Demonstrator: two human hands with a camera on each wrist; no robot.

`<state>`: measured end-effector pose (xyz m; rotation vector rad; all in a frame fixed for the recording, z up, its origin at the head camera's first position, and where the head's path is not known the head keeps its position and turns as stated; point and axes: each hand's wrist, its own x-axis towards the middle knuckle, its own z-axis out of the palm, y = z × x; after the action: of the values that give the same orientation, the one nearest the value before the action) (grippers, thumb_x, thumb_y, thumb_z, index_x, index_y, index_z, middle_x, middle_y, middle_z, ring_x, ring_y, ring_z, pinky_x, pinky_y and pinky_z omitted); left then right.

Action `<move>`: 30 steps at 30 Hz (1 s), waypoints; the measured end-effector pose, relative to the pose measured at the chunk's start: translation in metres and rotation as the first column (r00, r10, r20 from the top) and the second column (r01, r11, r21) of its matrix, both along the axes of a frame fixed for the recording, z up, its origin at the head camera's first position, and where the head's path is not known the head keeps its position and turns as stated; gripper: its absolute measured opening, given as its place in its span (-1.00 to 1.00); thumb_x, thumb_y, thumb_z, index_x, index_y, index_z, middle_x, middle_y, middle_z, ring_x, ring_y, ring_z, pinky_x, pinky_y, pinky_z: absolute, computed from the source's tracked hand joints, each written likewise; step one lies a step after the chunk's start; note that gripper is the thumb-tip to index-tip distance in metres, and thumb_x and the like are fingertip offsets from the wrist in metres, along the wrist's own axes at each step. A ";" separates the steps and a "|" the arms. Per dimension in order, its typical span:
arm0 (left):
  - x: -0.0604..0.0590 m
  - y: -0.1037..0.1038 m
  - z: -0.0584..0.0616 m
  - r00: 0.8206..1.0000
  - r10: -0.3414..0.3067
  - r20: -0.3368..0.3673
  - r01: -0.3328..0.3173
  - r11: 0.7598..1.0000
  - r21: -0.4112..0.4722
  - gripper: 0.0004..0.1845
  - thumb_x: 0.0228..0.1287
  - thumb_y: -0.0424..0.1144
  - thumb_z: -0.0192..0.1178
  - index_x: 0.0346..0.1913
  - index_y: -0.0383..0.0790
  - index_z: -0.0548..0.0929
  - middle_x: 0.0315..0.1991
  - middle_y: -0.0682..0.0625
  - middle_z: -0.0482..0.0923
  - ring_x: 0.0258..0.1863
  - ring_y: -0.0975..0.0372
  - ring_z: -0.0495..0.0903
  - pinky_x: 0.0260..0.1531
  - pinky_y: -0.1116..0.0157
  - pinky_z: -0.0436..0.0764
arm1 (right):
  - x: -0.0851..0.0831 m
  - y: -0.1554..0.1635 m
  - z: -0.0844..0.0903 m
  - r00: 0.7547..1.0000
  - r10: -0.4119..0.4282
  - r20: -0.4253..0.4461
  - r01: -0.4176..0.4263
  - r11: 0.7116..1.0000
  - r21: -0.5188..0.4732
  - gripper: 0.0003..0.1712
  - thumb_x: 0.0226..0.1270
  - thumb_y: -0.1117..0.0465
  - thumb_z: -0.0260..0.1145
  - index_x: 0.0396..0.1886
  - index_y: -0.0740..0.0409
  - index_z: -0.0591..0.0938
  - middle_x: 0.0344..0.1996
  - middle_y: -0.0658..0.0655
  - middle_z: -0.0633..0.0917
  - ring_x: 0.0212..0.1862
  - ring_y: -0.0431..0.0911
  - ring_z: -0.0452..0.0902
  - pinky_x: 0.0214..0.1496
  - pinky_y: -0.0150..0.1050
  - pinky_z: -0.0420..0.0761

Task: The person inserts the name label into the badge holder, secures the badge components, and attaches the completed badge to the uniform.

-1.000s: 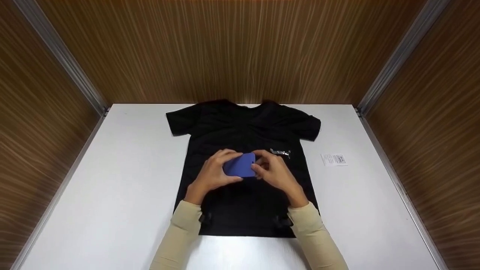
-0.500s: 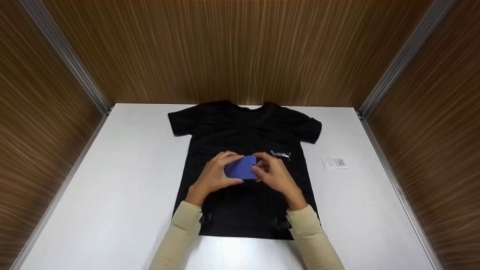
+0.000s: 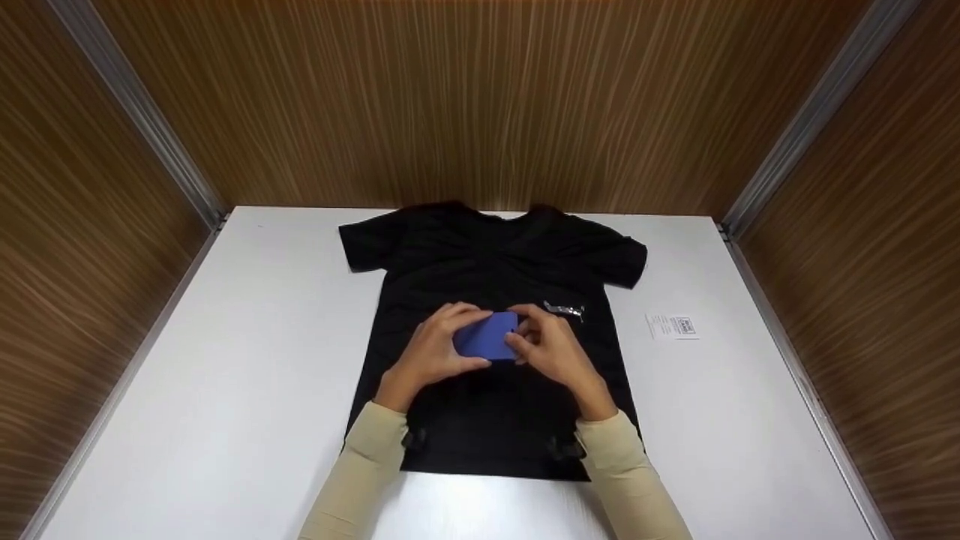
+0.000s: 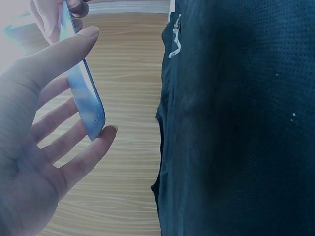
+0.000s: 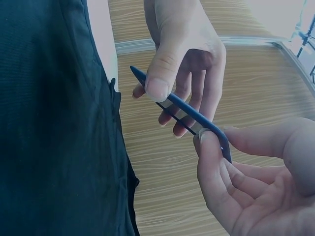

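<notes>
- Head view: both hands, left hand [image 3: 431,354] and right hand [image 3: 551,351], pinch a thin flat blue plastic card [image 3: 489,336] above the black short-sleeved T-shirt [image 3: 487,262] on the white bench [image 3: 247,360].
- Each grip is closed on a card edge; light, even pressure would probably keep it level.

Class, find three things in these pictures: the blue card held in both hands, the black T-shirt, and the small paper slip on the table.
blue card [image 3: 487,337], head view, middle of its flat face.
black T-shirt [image 3: 487,255], head view, chest area.
paper slip [image 3: 671,326], head view, centre of the slip.
</notes>
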<state>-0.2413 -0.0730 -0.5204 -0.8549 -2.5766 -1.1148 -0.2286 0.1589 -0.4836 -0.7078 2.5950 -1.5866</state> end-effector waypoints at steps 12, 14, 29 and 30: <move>0.000 0.003 0.003 1.000 0.000 -0.029 0.000 1.000 -0.016 -0.25 -0.02 -0.01 0.65 0.30 -0.04 0.66 0.17 -0.02 0.63 0.13 0.11 0.58 0.18 0.05 0.64 | -0.002 0.000 0.000 1.000 -0.018 -0.015 0.019 1.000 0.023 -0.52 0.35 0.39 0.41 0.23 0.42 0.55 -0.40 0.31 0.76 -0.50 0.04 0.72 -0.47 -0.41 0.67; 0.000 0.003 0.003 1.000 0.001 -0.026 -0.001 1.000 -0.017 -0.26 -0.02 0.00 0.64 0.30 -0.04 0.66 0.18 -0.02 0.63 0.14 0.11 0.58 0.18 0.05 0.63 | -0.001 0.000 0.000 1.000 -0.018 -0.012 0.019 1.000 0.022 -0.51 0.34 0.38 0.42 0.24 0.41 0.56 -0.40 0.32 0.76 -0.50 0.03 0.71 -0.47 -0.40 0.67; 0.003 0.002 0.004 0.999 -0.006 -0.043 0.006 1.000 0.002 -0.26 -0.05 -0.08 0.67 0.28 -0.07 0.67 0.15 -0.08 0.62 0.10 0.07 0.55 0.14 0.02 0.65 | -0.003 -0.003 -0.006 0.999 -0.034 0.000 0.034 0.999 -0.010 -0.58 0.34 0.36 0.44 0.15 0.37 0.58 -0.37 0.35 0.77 -0.47 0.03 0.73 -0.47 -0.21 0.75; 0.003 0.002 0.004 0.999 -0.007 -0.041 0.007 1.000 0.006 -0.26 -0.05 -0.09 0.67 0.28 -0.07 0.67 0.15 -0.08 0.61 0.10 0.07 0.55 0.14 0.02 0.65 | -0.003 -0.003 -0.006 0.999 -0.034 0.003 0.034 0.999 -0.011 -0.58 0.34 0.37 0.43 0.15 0.37 0.58 -0.37 0.34 0.77 -0.46 0.03 0.73 -0.47 -0.21 0.75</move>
<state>-0.2381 -0.0711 -0.5168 -0.8773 -2.5382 -1.0947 -0.2316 0.1557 -0.4896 -0.6644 2.6124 -1.6110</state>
